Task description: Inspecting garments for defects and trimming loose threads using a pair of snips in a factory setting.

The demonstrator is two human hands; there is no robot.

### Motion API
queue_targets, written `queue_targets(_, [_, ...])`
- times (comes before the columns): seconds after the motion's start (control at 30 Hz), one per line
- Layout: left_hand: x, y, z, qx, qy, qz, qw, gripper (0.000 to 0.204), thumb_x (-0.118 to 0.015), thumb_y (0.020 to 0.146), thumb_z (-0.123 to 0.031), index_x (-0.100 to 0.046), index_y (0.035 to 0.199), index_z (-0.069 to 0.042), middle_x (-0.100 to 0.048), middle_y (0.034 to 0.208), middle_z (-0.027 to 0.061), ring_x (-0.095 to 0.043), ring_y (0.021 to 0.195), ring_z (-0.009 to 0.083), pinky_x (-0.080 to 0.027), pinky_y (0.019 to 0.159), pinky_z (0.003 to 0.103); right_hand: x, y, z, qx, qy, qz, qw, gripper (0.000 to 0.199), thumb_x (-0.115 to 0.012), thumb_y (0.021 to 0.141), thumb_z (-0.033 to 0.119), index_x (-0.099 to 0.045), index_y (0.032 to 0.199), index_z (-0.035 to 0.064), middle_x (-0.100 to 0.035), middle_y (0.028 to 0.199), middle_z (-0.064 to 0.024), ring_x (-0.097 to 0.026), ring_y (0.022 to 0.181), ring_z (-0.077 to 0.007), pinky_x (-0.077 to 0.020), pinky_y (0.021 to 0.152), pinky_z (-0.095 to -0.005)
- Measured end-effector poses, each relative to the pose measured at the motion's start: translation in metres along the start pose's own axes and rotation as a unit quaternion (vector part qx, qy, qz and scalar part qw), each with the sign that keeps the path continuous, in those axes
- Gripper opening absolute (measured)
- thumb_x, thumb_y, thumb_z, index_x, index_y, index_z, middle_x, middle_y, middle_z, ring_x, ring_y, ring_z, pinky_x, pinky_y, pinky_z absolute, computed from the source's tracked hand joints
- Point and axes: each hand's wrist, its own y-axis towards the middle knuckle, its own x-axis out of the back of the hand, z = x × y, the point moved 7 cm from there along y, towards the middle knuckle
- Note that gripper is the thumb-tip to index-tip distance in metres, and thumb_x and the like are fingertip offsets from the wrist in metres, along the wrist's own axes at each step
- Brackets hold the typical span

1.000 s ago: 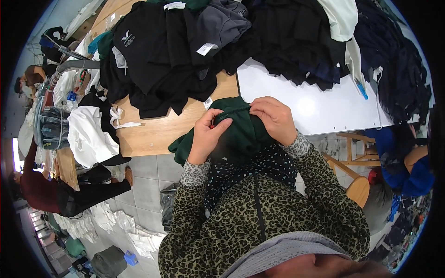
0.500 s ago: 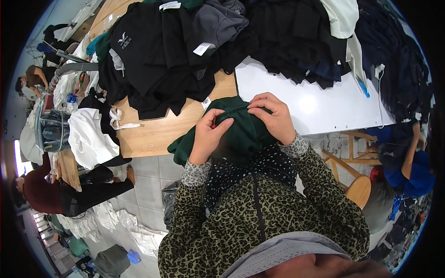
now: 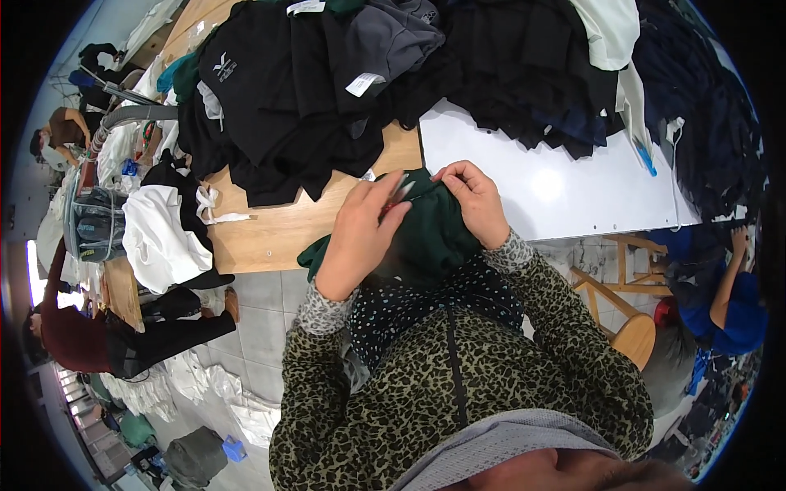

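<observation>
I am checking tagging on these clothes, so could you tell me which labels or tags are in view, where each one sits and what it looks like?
White rectangular tag: on the grey garment in the pile, tilted.
White tag: top edge of the pile, on dark green cloth.
White printed emblem: on a black garment, left of the pile.

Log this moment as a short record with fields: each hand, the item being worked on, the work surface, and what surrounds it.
left hand: left hand grips a small tool, its tip at the fabric
right hand: right hand pinches the top edge of the dark green garment
item: dark green garment, bunched at the table edge against the person's body
surface: wooden table with a white board on it
surroundings: pile of black clothes behind; white garment hanging off the left side; wooden stool to the right
</observation>
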Motion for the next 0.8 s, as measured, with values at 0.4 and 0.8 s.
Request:
queue_targets(0.4, [-0.023, 0.040, -0.026, -0.063, 0.230, 0.199, 0.950, 0.030, -0.068, 0.076, -0.013, -0.047, 0.097, -0.004, -0.063, 0.072, 0.0142, -0.063, 0.071, 0.0343, -0.047, 0.059, 0.043, -0.003, 0.000, 0.000, -0.007, 0.022, -0.015, 1.000, 0.006, -0.053, 0.090, 0.004, -0.057, 0.091, 0.0000, -0.061, 0.084, -0.0012, -0.052, 0.078, -0.0072, -0.0425, 0.074, -0.0201])
queue_targets(0.8, [-0.024, 0.045, -0.020, -0.054, 0.212, 0.201, 0.955, 0.030, -0.067, 0.076, -0.013, -0.047, 0.096, -0.004, -0.063, 0.073, 0.0144, -0.063, 0.073, 0.0337, -0.047, 0.060, 0.042, -0.002, 0.001, 0.002, 0.004, 0.009, -0.025, 1.000, 0.006, -0.054, 0.090, 0.004, -0.057, 0.091, -0.0007, -0.061, 0.082, -0.0019, -0.053, 0.076, -0.0076, -0.0429, 0.073, -0.0205])
